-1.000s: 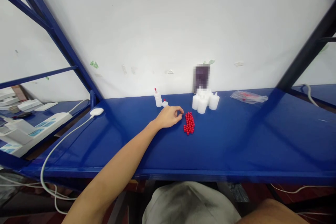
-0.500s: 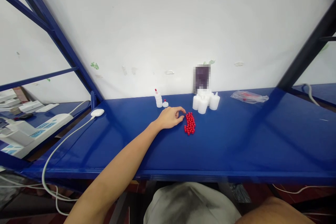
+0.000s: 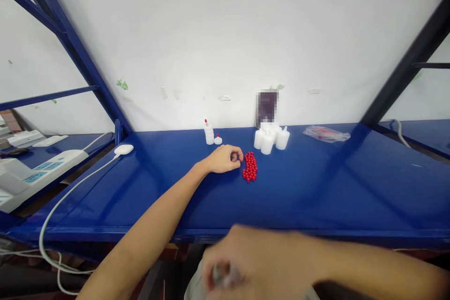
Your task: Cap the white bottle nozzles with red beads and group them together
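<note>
My left hand (image 3: 224,158) rests on the blue table, its thumb and fingers curled into a near-closed ring. Whether a small thing is between the fingertips, I cannot make out. Just right of them lies a cluster of small red caps (image 3: 250,168). Behind my left hand stand a white squeeze bottle (image 3: 209,133) with a red tip and a low white nozzle lid (image 3: 218,140) with a red tip. My right hand (image 3: 239,262) is low at the table's front edge, above my lap, and smeared by motion. Something greyish shows between its fingers, too blurred to name.
Several white bottles (image 3: 267,140) stand together at the back, before a pixelated dark rectangle (image 3: 267,105). A clear plastic bag (image 3: 326,134) with red bits lies to their right. At left are a white device (image 3: 123,149) with a cable and a power strip (image 3: 45,173).
My right hand and forearm have come into view from the lower right. My left hand's fingers have drawn closer together beside the red caps. The view has shifted slightly.
</note>
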